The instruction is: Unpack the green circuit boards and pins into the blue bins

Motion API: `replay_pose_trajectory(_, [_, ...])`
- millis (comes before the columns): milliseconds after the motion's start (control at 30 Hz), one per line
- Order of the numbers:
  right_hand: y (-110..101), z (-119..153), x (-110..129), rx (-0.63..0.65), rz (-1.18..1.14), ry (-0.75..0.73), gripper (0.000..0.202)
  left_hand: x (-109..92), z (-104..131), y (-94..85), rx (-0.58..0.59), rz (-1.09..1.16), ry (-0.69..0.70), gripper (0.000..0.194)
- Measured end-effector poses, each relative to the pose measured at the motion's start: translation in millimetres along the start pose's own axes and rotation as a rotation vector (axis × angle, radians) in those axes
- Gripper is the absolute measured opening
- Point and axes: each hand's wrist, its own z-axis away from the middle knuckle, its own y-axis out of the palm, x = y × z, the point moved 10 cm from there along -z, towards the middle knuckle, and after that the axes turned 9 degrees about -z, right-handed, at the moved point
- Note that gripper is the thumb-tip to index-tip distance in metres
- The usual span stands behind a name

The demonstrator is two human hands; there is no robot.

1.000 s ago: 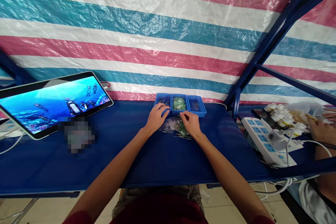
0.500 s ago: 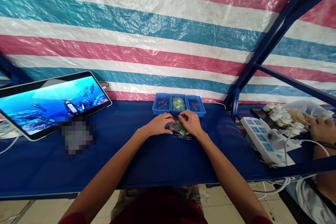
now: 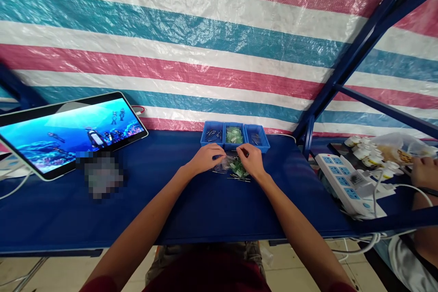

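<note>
My left hand (image 3: 207,157) hovers over the left side of a small pile, its curved fingers and thumb a little apart and nothing visible between them. Under it lies clear, greyish plastic (image 3: 224,165). My right hand (image 3: 250,159) is closed in a pinch at the pile's upper right; whatever its fingertips hold is too small to make out. Green pieces (image 3: 238,166) lie between the hands, with several thin, pale sticks (image 3: 241,178) along the near edge. Just beyond stand three joined blue bins: the left bin (image 3: 206,143) contains thin sticks, the middle one green pieces (image 3: 234,135), the right one small dark pieces (image 3: 255,138).
A tablet (image 3: 73,134) with an underwater picture leans at the left, beside a blurred patch. To the right are a white power strip (image 3: 345,187), cables, several white bottles (image 3: 371,157) and another person's hand (image 3: 424,175). A blue post (image 3: 310,132) rises behind the table.
My left hand has lifted slightly off the plastic and moved left, uncovering more of it. My right hand stays pinched near the pile. The view has shifted slightly.
</note>
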Motion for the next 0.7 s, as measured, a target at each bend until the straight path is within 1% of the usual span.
replay_pose_trajectory(67, [0,0,3,0.005,-0.024,-0.006,0.033,-1,0,-4.4,-0.045,-0.008,-0.010,0.026])
replay_pose_trajectory(133, [3,1,6,0.036,-0.055,-0.014,0.032,0,1,-8.3,-0.093,-0.007,-0.042,0.026])
replay_pose_trajectory(233, [9,2,8,0.097,-0.083,-0.028,0.029,4,2,-13.4,-0.166,0.033,-0.121,0.026])
replay_pose_trajectory(300, [12,3,9,0.120,-0.084,-0.044,0.029,6,3,-13.5,-0.189,0.093,-0.176,0.026])
replay_pose_trajectory(433, [14,3,8,0.112,-0.093,-0.062,0.031,13,4,-4.7,-0.200,0.334,-0.308,0.026])
replay_pose_trajectory(533, [13,3,8,0.097,-0.116,-0.058,0.031,21,6,2.2,-0.235,0.521,-0.409,0.027])
replay_pose_trajectory(633, [11,3,11,0.089,-0.141,-0.072,0.035,29,7,8.9,-0.221,0.603,-0.500,0.026])
replay_pose_trajectory(700, [8,4,11,0.063,-0.169,-0.064,0.033,33,8,13.0,-0.196,0.649,-0.544,0.024])
